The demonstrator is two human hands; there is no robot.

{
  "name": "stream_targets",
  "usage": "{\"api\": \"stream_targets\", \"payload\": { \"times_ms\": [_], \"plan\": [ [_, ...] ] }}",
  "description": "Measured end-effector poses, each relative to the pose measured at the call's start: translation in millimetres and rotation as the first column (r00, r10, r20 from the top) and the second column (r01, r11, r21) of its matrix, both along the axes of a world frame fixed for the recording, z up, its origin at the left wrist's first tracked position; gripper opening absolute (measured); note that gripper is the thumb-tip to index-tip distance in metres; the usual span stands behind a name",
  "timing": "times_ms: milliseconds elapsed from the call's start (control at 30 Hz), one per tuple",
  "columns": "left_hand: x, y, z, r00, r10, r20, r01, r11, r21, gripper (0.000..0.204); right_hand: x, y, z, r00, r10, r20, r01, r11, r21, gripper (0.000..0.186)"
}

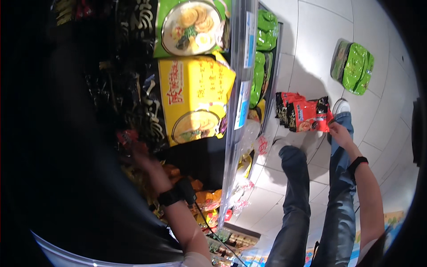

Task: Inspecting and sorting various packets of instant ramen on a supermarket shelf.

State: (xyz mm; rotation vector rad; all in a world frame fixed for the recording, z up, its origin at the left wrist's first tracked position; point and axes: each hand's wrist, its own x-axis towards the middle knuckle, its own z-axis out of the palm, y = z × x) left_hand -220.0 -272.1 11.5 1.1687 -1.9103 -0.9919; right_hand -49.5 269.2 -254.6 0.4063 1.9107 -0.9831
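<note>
A dark shop shelf with a clear plastic front rail (pixel 230 164) fills the left half of the frame, facing a pale grey tiled floor (pixel 318 29) at right, where a shopper's legs in blue denim jeans (pixel 296 191) rise from the lower edge. Upper centre, a large glossy yellow noodle bag (pixel 195 98) lies next to a green bag printed with a noodle bowl (pixel 191 29). At centre right, over the tiles, is a red-and-black bundle of plastic-wrapped noodle packets (pixel 306 113); whether it touches the floor is hard to tell. A bright green plastic-wrapped multipack (pixel 353 66) lies on the floor at upper right, well apart from it.

The right hand (pixel 340 133) pinches the red bundle narrowly by its near right corner. The left hand (pixel 144 160), blurred in shadow at left of centre, is beside a small red packet (pixel 128 137); its grip cannot be made out.

The red bundle looks light, its film slick and crinkly, its contents probably stiff but brittle. A corner pinch would likely let it swing or strain the wrap; a flat palm under the middle, or fingers along both long sides, should carry it without crushing.
</note>
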Motion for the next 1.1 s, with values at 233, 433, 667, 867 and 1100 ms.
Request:
{"api": "stream_targets", "payload": {
  "times_ms": [233, 433, 667, 867, 1100],
  "plan": [
    [27.5, -95.9, -3.1, 0.934, -0.236, -0.267, 0.298, 0.929, 0.219, 0.048, -17.7, 8.8, 0.3, 1.000, -0.011, -0.010, 0.012, 0.999, 0.045, 0.020],
    [36.7, -92.5, -3.1, 0.963, -0.240, 0.118, 0.234, 0.970, 0.070, 0.040, -29.9, 4.5, 13.2, 1.000, 0.004, 0.014, -0.005, 0.999, 0.039, 0.019],
    [47.2, -73.3, -14.0, 0.971, -0.144, -0.193, 0.209, 0.902, 0.377, 0.031, -24.1, 3.3, 14.3, 0.998, -0.017, 0.057, 0.016, 1.000, 0.007, 0.020],
    [85.7, -66.0, -25.5, 0.442, -0.400, 0.803, 0.846, 0.484, -0.225, 0.038, -7.9, 22.8, 2.5, 1.000, -0.010, 0.026, 0.010, 1.000, 0.025, 0.022],
    [74.3, -66.5, -28.9, 0.875, -0.454, -0.171, 0.484, 0.790, 0.376, 0.033, -6.1, 2.5, 8.2, 0.999, -0.009, -0.049, 0.008, 1.000, -0.017, 0.021]
  ]
}}
